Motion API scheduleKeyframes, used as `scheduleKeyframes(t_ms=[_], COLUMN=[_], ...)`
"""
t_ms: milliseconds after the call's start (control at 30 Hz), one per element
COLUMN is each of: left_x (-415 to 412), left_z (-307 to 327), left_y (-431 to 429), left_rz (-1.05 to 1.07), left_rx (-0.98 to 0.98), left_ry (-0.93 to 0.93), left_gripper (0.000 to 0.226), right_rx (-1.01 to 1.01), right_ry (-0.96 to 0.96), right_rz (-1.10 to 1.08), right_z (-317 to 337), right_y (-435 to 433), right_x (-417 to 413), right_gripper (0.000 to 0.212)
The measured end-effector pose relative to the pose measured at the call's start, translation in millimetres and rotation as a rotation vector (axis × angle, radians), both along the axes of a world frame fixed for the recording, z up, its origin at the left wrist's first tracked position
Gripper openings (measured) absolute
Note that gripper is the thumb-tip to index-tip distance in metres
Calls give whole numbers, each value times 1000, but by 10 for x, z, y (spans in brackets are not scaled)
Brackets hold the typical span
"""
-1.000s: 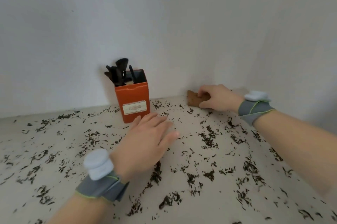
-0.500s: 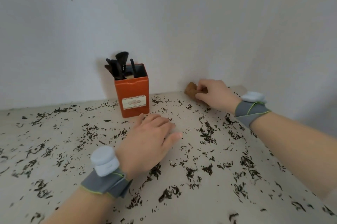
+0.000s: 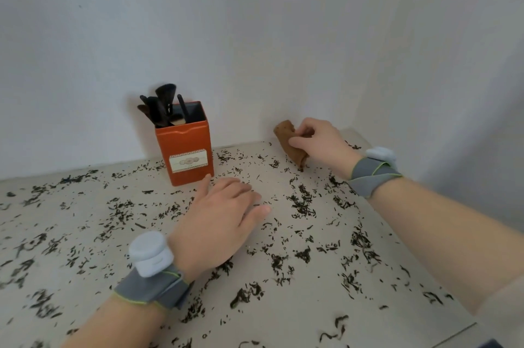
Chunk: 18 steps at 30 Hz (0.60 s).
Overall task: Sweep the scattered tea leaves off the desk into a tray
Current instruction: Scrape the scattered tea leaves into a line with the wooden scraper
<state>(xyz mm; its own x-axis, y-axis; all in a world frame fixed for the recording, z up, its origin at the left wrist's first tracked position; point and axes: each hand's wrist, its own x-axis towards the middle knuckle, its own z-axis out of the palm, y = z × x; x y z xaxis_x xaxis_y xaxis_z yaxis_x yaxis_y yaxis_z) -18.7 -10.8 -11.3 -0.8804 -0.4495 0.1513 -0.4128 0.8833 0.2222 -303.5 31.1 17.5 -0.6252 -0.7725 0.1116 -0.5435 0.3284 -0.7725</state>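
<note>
— Is anything swept yet?
— Nothing, it seems: tea leaves (image 3: pixel 303 203) are spread over the whole tabletop (image 3: pixel 312 305); no tray is seen.
— And the hands?
— A brown cloth (image 3: pixel 286 135) is pinched by the fingers (image 3: pixel 304 132) of the right hand (image 3: pixel 323 143); the left hand (image 3: pixel 218 223) is laid flat, holding nothing.

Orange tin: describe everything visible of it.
The orange tin is a tall rectangular box, metal by its sheen, with a seam near the top and a pale label on the front. It stands upright and open on the desk, close to the wall, with dark brushes sticking out. Scattered tea leaves lie around its base. Fingertips of the left hand are close to its lower right corner; contact cannot be told.
</note>
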Motion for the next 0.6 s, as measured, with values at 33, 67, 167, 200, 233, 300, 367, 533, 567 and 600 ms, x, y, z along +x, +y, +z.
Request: scheduleKeyframes(t_ms=[33, 67, 167, 200, 233, 300, 367, 533, 567, 600], left_x=[0, 3, 6, 3, -1, -13, -27, -60, -65, -66], left_z=[1, 4, 19, 25, 31, 43, 51, 50, 44, 37], left_y=[2, 3, -2, -4, -6, -10, -10, 22, 27, 29], left_rz=[-3, -2, 13, 19, 24, 27, 25, -11, -19, -25], left_rx=[2, 7, 16, 22, 29, 33, 22, -5, -11, -14], left_ry=[5, 13, 49, 69, 89, 124, 146, 138, 132, 128], left_gripper=[77, 77, 71, 67, 63, 58, 55, 55, 56, 56], right_rx=[-29, -65, -199, -247, -282, -314, -334, -406, -418, -426], right_ry=[-65, -157, -612, -774, -897, -1036, -1131, -1268, -1272, -1270], right_rz=[-7, -14, 15, 45, 68, 99, 124, 116, 105, 91], right_z=[5, 10, 6, 2, -11, -58, -100, -164, -165, -164], right_y=[6, 7, 24, 33, 35, 23, -3, -44, -50, -52], right_x=[8, 18, 73, 115, 162, 249, 337, 499, 518, 533], right_gripper=[11, 13, 18, 18, 20, 27, 34, 32, 30, 28])
